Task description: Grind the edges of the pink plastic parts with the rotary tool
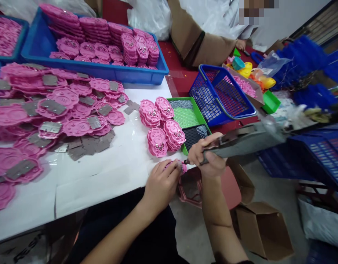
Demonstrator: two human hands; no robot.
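Both busy: our left hand [162,180] clamps a pink plastic panel [183,168] (likely light, stiff; rim's best), right hand [209,156] clutches a screwdriver [242,144], 3 o'clock.

Loose panels [62,99] lie across the bench's [116,168] left end, with a loaded tub [94,69] behind them and four panel stacks [171,130] left of a tray [185,116] near the right edge.

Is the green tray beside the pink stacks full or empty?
The green tray is partly filled: small grey pieces cover its far end, but bare green shows in front.
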